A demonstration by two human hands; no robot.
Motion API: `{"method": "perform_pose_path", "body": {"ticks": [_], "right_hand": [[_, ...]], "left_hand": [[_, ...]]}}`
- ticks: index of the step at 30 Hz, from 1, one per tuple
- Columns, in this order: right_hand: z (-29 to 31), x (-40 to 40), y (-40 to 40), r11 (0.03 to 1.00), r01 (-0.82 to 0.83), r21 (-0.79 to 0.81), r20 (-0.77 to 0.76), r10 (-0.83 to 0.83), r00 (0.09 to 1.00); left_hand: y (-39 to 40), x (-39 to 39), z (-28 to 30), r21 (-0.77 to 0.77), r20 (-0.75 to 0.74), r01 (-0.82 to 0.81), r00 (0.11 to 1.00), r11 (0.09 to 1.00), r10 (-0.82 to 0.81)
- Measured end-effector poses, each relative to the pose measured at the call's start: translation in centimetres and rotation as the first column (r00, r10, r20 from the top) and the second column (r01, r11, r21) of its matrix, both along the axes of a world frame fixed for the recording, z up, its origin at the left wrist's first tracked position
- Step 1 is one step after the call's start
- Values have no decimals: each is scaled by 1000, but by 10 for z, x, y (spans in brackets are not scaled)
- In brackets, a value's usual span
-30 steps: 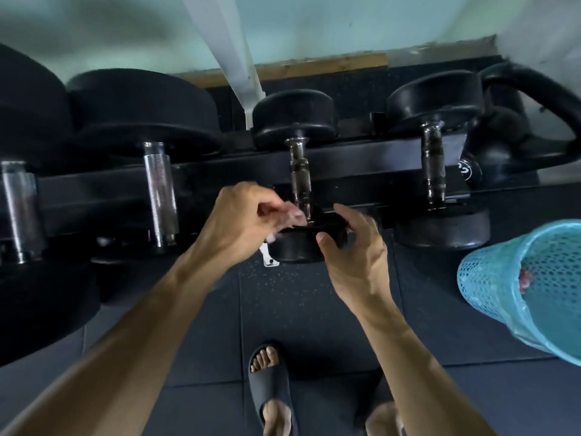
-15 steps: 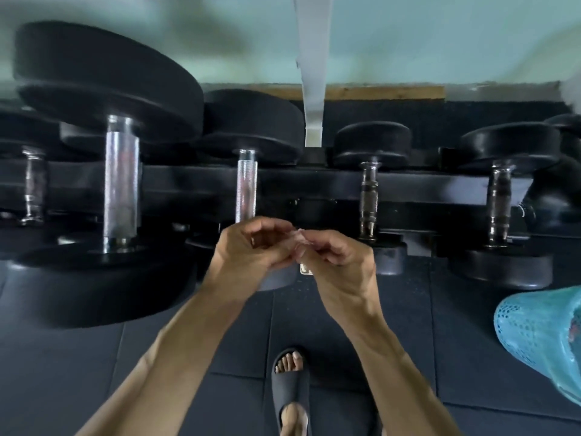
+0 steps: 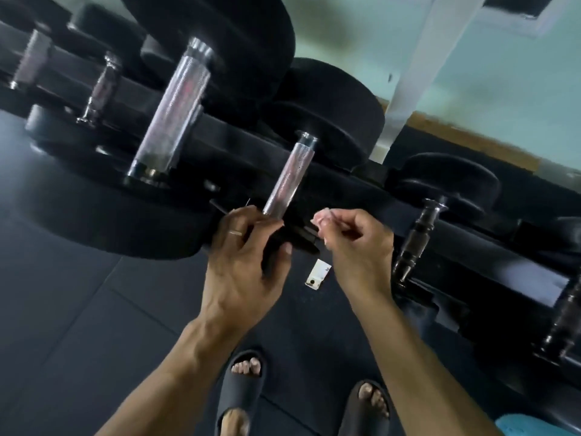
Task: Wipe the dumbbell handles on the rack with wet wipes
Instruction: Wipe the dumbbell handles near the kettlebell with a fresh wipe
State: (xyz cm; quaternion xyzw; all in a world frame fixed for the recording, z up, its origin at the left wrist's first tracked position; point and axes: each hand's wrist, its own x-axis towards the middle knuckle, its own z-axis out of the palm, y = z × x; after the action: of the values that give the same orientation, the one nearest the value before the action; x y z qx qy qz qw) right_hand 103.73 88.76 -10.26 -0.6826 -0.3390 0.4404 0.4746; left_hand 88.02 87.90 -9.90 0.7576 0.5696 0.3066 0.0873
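Black dumbbells lie in a row on the dark rack (image 3: 361,196). My left hand (image 3: 245,256) curls around the near black head of one dumbbell, its fingertips at the lower end of that chrome handle (image 3: 287,177). Just right of that handle, my right hand (image 3: 358,247) pinches a small crumpled wet wipe (image 3: 320,218) between thumb and fingertips. The wipe is apart from the handle. A thicker chrome handle (image 3: 173,111) lies to the left and a dark ridged handle (image 3: 418,240) to the right.
A white tag (image 3: 317,273) lies on the dark rubber floor below the rack. My feet in dark slides (image 3: 242,388) stand close to it. The corner of a blue basket (image 3: 515,426) shows at the bottom right. A white post (image 3: 408,73) rises behind the rack.
The view has shifted left and tilted. My hands, joined on the wipe half a second ago, have parted; the wipe is in my right hand and my left hand is on the dumbbell.
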Motion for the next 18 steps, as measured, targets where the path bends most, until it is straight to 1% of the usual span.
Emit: {"method": "perform_pose_path", "body": {"ticks": [2, 4, 7, 9, 12, 14, 16, 18], "right_hand": [[-8, 0, 19, 998, 34, 48, 27, -36, 999], [-17, -2, 39, 990, 91, 112, 13, -93, 996], [-30, -12, 71, 974, 148, 170, 14, -152, 988], [-34, -20, 90, 966, 180, 188, 9, -185, 983], [-35, -29, 98, 966, 202, 160, 7, -206, 979], [-36, -29, 88, 989, 110, 99, 65, -117, 991], [-39, -26, 71, 999, -52, -12, 134, 53, 990], [-40, -24, 58, 984, -159, -85, 125, 169, 978]], "left_hand": [[2, -2, -10, 43, -127, -41, 991, 998, 46], [2, 0, -18, 106, -185, -65, 979, 992, 84], [4, 2, -24, 186, -178, -103, 974, 977, 136], [6, 3, -26, 198, -180, -104, 974, 975, 141], [5, 2, -25, 181, -194, -107, 971, 978, 142], [5, 2, -24, 147, -206, -110, 969, 983, 139], [5, 2, -21, 123, -230, -110, 964, 986, 136], [5, 2, -18, 118, -257, -96, 959, 988, 123]]}}
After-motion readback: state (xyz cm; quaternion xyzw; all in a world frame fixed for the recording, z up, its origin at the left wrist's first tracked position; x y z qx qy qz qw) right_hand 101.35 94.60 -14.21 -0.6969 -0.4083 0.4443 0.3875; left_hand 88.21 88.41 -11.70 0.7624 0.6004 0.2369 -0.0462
